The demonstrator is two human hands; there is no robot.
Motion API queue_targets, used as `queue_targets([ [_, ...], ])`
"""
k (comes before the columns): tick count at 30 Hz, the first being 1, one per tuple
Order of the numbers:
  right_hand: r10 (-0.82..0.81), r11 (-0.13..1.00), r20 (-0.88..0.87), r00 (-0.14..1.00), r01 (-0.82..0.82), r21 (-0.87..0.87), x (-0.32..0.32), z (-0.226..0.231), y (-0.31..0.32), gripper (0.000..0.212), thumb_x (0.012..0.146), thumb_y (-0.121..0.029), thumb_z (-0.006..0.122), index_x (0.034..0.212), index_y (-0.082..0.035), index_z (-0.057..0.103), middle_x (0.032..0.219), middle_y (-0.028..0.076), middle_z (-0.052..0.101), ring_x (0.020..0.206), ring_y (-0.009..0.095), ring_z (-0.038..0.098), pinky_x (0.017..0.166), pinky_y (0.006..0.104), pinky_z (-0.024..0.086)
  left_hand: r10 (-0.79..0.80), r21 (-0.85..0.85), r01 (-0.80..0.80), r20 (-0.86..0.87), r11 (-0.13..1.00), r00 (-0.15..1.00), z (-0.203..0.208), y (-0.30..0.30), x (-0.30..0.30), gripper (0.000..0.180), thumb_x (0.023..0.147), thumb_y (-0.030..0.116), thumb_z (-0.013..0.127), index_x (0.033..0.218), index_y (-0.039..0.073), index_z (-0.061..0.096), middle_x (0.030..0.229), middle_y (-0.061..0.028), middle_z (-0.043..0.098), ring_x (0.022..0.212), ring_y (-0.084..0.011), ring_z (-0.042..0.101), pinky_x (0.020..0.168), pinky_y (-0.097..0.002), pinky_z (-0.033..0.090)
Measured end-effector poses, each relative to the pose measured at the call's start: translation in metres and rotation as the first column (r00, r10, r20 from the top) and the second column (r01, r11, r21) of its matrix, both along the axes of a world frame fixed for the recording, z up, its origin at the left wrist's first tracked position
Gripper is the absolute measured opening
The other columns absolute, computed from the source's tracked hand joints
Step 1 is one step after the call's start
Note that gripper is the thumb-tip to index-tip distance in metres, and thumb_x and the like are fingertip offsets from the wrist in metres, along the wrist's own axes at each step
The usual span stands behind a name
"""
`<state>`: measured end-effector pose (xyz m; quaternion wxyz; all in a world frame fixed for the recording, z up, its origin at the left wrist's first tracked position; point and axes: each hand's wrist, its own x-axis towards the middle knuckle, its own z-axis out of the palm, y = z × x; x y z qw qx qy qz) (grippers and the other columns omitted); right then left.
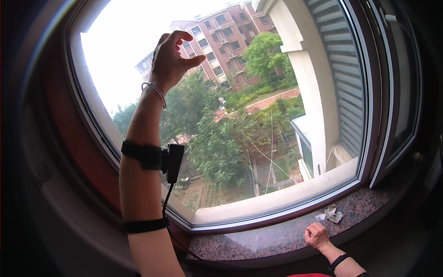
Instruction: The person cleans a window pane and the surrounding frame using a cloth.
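My left hand (173, 60) is raised high before the open window (272, 219). Its fingers curve and the thumb stands apart from them, with nothing in between. By the granite sill (258, 242), at the lower right, my right hand (317, 235) is closed into a fist. Whether anything is inside that fist is hidden. Just beyond it on the sill lies crumpled whitish paper (331, 214), apart from the hand.
A window sash (401, 92) stands swung inward at the right. Strapped to my left forearm is a black device (174, 161) with a cable trailing down toward the sill. Outside are trees (217, 143), a brick building (226, 41) and a louvred panel (341, 69).
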<state>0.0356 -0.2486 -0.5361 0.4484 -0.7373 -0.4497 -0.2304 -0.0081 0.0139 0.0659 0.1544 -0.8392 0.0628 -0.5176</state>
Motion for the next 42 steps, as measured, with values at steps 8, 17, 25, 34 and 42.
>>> queue_targets([
  [8,0.004,1.0,0.008,1.0,-0.004,0.015,-0.002,0.002,0.001,0.007,0.064,-0.004,0.06,0.067,-0.007,0.054,0.067,0.012,0.053,0.062,0.031,0.056,0.056,0.0378,0.049,0.08,0.191,-0.101,0.113,0.976,0.99,0.003,0.003,0.005,0.035,0.064,0.024,0.078,0.087,0.006,0.06,0.092,-0.0067,0.057,0.082,-0.0171,0.053,0.076,-0.0309,0.046],
  [17,-0.011,1.0,-0.011,1.0,0.011,0.01,-0.001,0.002,0.001,0.007,0.064,-0.004,0.06,0.066,-0.007,0.054,0.066,0.011,0.052,0.061,0.03,0.056,0.055,0.0381,0.048,0.155,0.172,-0.171,0.099,0.97,0.983,-0.008,-0.005,0.005,0.044,0.062,0.03,0.079,0.091,0.006,0.057,0.096,-0.009,0.053,0.097,-0.0255,0.052,0.085,-0.0371,0.043],
  [25,0.001,1.0,-0.008,1.0,-0.001,0.028,-0.002,0.004,0.001,0.007,0.064,-0.004,0.06,0.066,-0.007,0.053,0.065,0.012,0.052,0.06,0.031,0.055,0.055,0.0384,0.048,0.203,0.14,-0.209,0.053,0.968,0.978,0.003,-0.009,0.004,0.037,0.066,0.027,0.078,0.088,0.004,0.058,0.096,-0.0105,0.056,0.09,-0.0227,0.056,0.082,-0.0349,0.046],
  [34,-0.006,1.0,-0.025,1.0,0.007,0.026,-0.002,0.002,0.001,0.007,0.064,-0.005,0.06,0.068,-0.006,0.055,0.067,0.012,0.053,0.061,0.031,0.056,0.055,0.0376,0.049,0.033,0.099,-0.041,0.078,0.994,0.996,0.002,0.001,0.002,0.029,0.07,0.022,0.076,0.086,0.005,0.06,0.089,-0.0054,0.06,0.083,-0.018,0.057,0.076,-0.0316,0.048],
  [42,-0.011,1.0,-0.031,0.999,0.011,0.006,-0.002,0.001,0.001,0.006,0.064,-0.005,0.06,0.067,-0.006,0.055,0.067,0.012,0.053,0.062,0.03,0.057,0.056,0.0376,0.049,0.106,0.057,-0.11,0.062,0.992,0.992,0.012,0.0,0.003,0.025,0.071,0.022,0.073,0.084,0.005,0.06,0.084,-0.0045,0.065,0.077,-0.0164,0.06,0.072,-0.0307,0.049],
])
